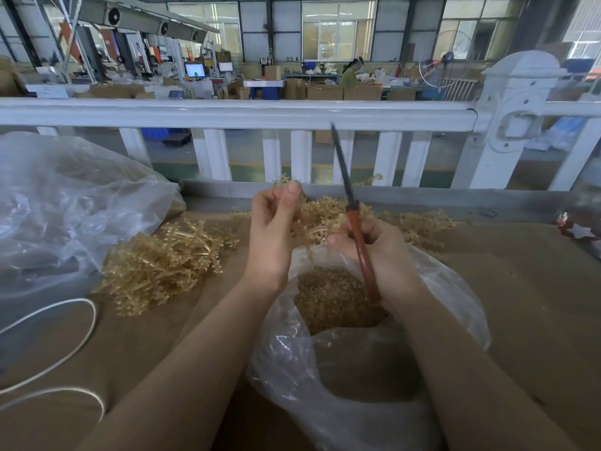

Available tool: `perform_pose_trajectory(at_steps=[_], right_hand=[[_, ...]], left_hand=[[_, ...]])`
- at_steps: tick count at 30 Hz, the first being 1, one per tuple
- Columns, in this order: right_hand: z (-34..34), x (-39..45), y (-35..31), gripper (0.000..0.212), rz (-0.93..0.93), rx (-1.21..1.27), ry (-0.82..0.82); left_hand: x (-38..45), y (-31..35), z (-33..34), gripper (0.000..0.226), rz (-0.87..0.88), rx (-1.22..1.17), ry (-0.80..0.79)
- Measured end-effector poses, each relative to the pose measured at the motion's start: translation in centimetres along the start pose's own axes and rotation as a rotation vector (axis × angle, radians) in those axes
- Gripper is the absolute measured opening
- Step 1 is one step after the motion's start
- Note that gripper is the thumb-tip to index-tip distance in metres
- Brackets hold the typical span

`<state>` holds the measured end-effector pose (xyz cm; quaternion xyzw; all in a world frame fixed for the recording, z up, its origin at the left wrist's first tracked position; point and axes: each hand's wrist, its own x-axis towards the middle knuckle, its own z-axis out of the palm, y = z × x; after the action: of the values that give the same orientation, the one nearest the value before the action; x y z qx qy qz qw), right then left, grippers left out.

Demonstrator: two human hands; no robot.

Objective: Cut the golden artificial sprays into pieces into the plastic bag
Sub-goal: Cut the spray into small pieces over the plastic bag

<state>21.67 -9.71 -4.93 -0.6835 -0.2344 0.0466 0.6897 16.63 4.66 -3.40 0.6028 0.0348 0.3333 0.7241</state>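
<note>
While the left hand (273, 229) pinches a golden spray (320, 216) above the open plastic bag (325, 379), the right hand (377, 252) grips red-handled scissors (356, 229), blades upward and closed. Cut pieces (331, 297) lie in the bag; uncut sprays (162, 262) rest left on the table (520, 304).

Worktop is a brown cardboard-covered table (527, 288), running up to a white railing at the far edge. On it, left of centre, lies a loose pile of golden sprays (162, 262); more sprays (419, 226) lie spread along the far side, w/ some at right. An open clear plastic bag (455, 288) sits at centre-front, gold cut pieces (328, 297) inside. A big crumpled clear bag (65, 203) lies at far left; white cord (78, 340) loops in front of it. Small red-white ornament (579, 229) at right edge.
</note>
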Motion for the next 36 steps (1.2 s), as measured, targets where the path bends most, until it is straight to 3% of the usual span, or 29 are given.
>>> perform_pose_trajectory(at_steps=[3,6,8,10,14,17,22,26,30,33,36], right_hand=[[-0.4,0.1,0.0,0.013,-0.062,0.082,0.104],[-0.7,0.3,-0.1,0.015,-0.161,0.09,0.137],[-0.7,0.2,-0.1,0.016,-0.209,0.106,0.103],[-0.6,0.1,-0.3,0.018,-0.239,0.095,0.061],[-0.5,0.1,-0.1,0.021,-0.243,0.094,0.052],[-0.7,0.3,0.4,0.037,-0.187,0.055,0.124],[-1.0,0.5,0.4,0.021,-0.113,0.209,0.127],[-1.3,0.3,0.0,0.003,-0.068,0.387,0.041],[-1.4,0.5,0.1,0.026,0.009,0.38,-0.003],[-1.2,0.4,-0.2,0.009,0.017,0.383,-0.016],[-1.0,0.2,-0.3,0.007,-0.013,0.356,0.002]], left_hand=[[0.2,0.3,-0.3,0.096,-0.235,0.054,-0.057],[0.5,0.8,-1.2,0.082,-0.424,0.162,-0.23],[0.7,1.1,-1.6,0.073,-0.559,0.122,-0.408],[0.6,1.2,-1.6,0.052,-0.615,0.051,-0.486],[0.5,0.9,-1.0,0.029,-0.517,-0.083,-0.43],[0.6,0.8,-1.0,0.044,-0.415,-0.167,-0.291],[0.5,0.9,-0.5,0.066,-0.313,-0.205,-0.243],[0.6,0.9,-0.5,0.069,-0.269,-0.236,-0.241],[0.5,0.8,-0.5,0.04,-0.26,-0.235,-0.252],[0.3,0.6,-0.4,0.025,-0.25,-0.21,-0.289],[0.1,0.7,-0.2,0.02,-0.245,-0.196,-0.311]])
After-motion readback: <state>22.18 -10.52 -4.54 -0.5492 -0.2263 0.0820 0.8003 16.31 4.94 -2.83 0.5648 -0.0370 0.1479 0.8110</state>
